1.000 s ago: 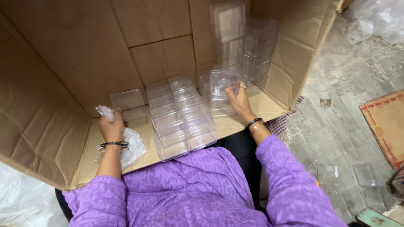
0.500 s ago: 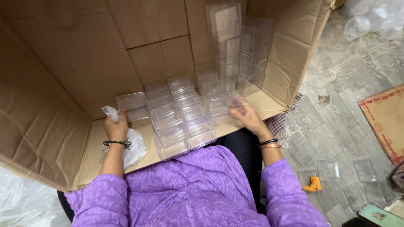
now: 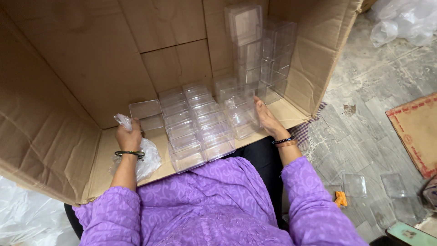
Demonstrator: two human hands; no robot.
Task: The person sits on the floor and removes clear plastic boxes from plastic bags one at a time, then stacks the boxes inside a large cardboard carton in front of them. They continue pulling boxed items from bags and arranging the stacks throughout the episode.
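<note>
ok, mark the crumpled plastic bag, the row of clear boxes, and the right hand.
crumpled plastic bag (image 3: 148, 159), head view, on its bulging lower part.
row of clear boxes (image 3: 200, 132), head view, on a box mid-row.
right hand (image 3: 266, 119), head view, on the back of the hand.

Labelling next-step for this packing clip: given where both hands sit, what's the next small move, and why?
Probably nudge the right hand leftward, pressing the clear box it touches flush against the rows of clear boxes in the cardboard carton. That box looks slightly askew from the rows. The left hand grips a crumpled plastic bag, so it seems occupied.
</note>
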